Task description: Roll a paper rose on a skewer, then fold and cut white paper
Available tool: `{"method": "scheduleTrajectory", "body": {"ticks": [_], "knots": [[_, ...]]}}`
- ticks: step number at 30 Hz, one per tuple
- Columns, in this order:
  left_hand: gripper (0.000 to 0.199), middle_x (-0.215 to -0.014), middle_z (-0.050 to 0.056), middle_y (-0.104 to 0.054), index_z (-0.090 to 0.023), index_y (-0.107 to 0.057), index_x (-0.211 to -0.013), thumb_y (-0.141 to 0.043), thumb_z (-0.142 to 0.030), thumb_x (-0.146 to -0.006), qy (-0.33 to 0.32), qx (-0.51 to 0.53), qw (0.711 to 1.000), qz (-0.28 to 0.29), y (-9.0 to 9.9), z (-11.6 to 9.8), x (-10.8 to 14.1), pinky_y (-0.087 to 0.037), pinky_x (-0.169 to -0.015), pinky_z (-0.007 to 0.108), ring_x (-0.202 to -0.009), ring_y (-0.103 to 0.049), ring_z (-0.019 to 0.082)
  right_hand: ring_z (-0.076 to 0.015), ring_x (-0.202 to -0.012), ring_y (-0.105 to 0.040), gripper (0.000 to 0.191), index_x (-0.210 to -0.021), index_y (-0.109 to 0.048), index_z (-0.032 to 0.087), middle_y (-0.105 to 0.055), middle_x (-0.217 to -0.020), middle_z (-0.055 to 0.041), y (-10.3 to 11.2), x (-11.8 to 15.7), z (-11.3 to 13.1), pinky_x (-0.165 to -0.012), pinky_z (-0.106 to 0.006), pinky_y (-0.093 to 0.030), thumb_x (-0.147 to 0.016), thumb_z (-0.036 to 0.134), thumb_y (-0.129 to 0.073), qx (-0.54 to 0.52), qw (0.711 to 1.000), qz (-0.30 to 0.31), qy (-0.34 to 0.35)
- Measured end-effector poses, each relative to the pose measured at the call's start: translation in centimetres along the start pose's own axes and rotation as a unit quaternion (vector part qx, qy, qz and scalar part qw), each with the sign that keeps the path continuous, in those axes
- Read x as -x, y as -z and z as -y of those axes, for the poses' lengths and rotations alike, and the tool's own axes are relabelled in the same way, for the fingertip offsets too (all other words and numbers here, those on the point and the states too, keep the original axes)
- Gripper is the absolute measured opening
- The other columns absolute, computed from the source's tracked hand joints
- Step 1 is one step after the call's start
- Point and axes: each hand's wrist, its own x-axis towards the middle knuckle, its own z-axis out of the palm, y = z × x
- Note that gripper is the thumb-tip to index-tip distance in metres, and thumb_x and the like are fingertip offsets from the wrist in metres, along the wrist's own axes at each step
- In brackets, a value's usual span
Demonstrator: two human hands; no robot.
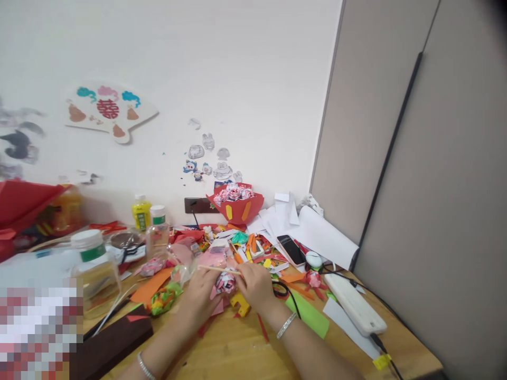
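One wooden table (222,353): bears a crowded heap of paper scraps (214,258) in red, pink, orange and white; its front middle is mostly bare wood.
Large clear jar (95,266): upright on the left, white lid on, green label; something dark shows through its wall, whether inside or behind cannot be told.
Red paper wrap (240,214): flares open at the back against the wall, packed with pink-and-white paper blooms (233,192).
Right hand (256,289): fingertips pinch the right end of a pale stick (219,269), close by the held flower (225,283).
Left hand (201,291): fingers curl round the flower's left side, with the stick's other end lying over them.
Small clear jar (157,235): lidded, behind the large one; contents unclear.
Yellow bottle (141,214): capped, just beside the small jar.
Flower: between both hands, above the table's front middle.
Stick: crosswise over the flower's far edge.
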Motion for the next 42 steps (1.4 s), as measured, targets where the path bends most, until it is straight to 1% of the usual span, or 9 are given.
{"method": "scheduleTrajectory", "body": {"ticks": [4,9,13,18,27,31,35,39,42], "knots": [[0.039,-0.101,0.009,-0.063,-0.019,-0.051,-0.115,-0.057,-0.027,-0.077,-0.003,0.003,1.0,0.006,0.0,0.3,0.0,-0.047,-0.08,0.036,-0.093,-0.057,0.024,-0.0171,-0.062,-0.055,0.035,-0.089,-0.059,0.018,-0.064,-0.07,-0.0034,0.1,-0.1,0.0,-0.055,-0.028,-0.034,-0.096,0.036,-0.03,0.002,1.0,-0.014,-0.024],[0.036,-0.099,0.009,-0.062,-0.018,-0.052,-0.112,-0.057,-0.029,-0.078,-0.004,-0.009,1.0,0.006,0.0,0.3,0.0,-0.047,-0.079,0.035,-0.091,-0.057,0.024,-0.0153,-0.059,-0.053,0.034,-0.076,-0.057,0.019,-0.061,-0.065,-0.0016,0.1,-0.1,0.1,-0.054,-0.027,-0.032,-0.095,0.034,-0.034,0.015,0.999,0.008,-0.043],[0.032,-0.095,0.008,-0.062,-0.02,-0.054,-0.108,-0.056,-0.03,-0.078,-0.013,-0.018,1.0,0.007,0.3,0.1,-0.3,-0.047,-0.076,0.035,-0.09,-0.057,0.024,-0.0159,-0.061,-0.054,0.027,-0.078,-0.057,0.019,-0.062,-0.067,-0.0019,-0.3,0.1,0.1,-0.054,-0.027,-0.033,-0.093,0.031,-0.038,0.024,0.999,0.021,-0.04],[0.032,-0.096,0.008,-0.062,-0.021,-0.052,-0.109,-0.057,-0.029,-0.079,-0.023,-0.018,1.0,0.005,0.2,0.2,-0.3,-0.047,-0.075,0.034,-0.088,-0.057,0.023,-0.0169,-0.062,-0.055,0.026,-0.08,-0.056,0.02,-0.061,-0.066,-0.0021,-0.8,0.4,-0.1,-0.054,-0.027,-0.034,-0.093,0.03,-0.037,0.026,0.999,0.023,-0.041],[0.043,-0.103,0.009,-0.064,-0.022,-0.047,-0.122,-0.055,-0.03,-0.08,-0.054,-0.045,0.997,-0.029,-0.3,1.0,-0.1,-0.047,-0.08,0.036,-0.095,-0.058,0.025,-0.0171,-0.059,-0.053,0.03,-0.077,-0.057,0.019,-0.06,-0.065,-0.0035,-0.6,0.1,0.2,-0.052,-0.027,-0.034,-0.092,0.027,-0.033,0.036,0.999,0.023,-0.018],[0.041,-0.102,0.009,-0.065,-0.022,-0.05,-0.119,-0.055,-0.032,-0.08,-0.048,-0.038,0.998,-0.032,-0.4,1.1,0.0,-0.047,-0.079,0.036,-0.093,-0.06,0.025,-0.017,-0.059,-0.054,0.03,-0.077,-0.057,0.019,-0.061,-0.065,-0.0034,-0.6,0.1,0.3,-0.052,-0.027,-0.034,-0.092,0.025,-0.032,0.046,0.999,0.019,-0.019],[0.043,-0.106,0.009,-0.065,-0.023,-0.048,-0.122,-0.055,-0.032,-0.08,-0.046,-0.045,0.998,-0.01,-0.5,1.5,0.3,-0.046,-0.083,0.038,-0.099,-0.059,0.026,-0.0171,-0.06,-0.055,0.029,-0.078,-0.057,0.019,-0.061,-0.066,-0.0039,-0.6,0.1,0.3,-0.053,-0.028,-0.036,-0.092,0.024,-0.032,0.048,0.998,0.032,-0.019],[0.045,-0.109,0.01,-0.064,-0.022,-0.048,-0.123,-0.055,-0.033,-0.08,-0.022,-0.044,0.999,0.015,-0.7,1.7,0.5,-0.047,-0.084,0.039,-0.101,-0.059,0.027,-0.0173,-0.06,-0.055,0.03,-0.077,-0.057,0.018,-0.061,-0.065,-0.004,-0.6,0.1,0.3,-0.052,-0.028,-0.037,-0.092,0.022,-0.031,0.053,0.998,0.033,-0.01],[0.044,-0.11,0.01,-0.065,-0.022,-0.051,-0.12,-0.055,-0.036,-0.079,-0.015,-0.039,0.999,0.004,-0.6,1.4,0.4,-0.048,-0.082,0.039,-0.099,-0.06,0.028,-0.0172,-0.058,-0.053,0.03,-0.076,-0.057,0.018,-0.06,-0.064,-0.0036,-0.6,0.1,0.3,-0.05,-0.028,-0.035,-0.092,0.021,-0.031,0.069,0.997,0.042,-0.005]]}}
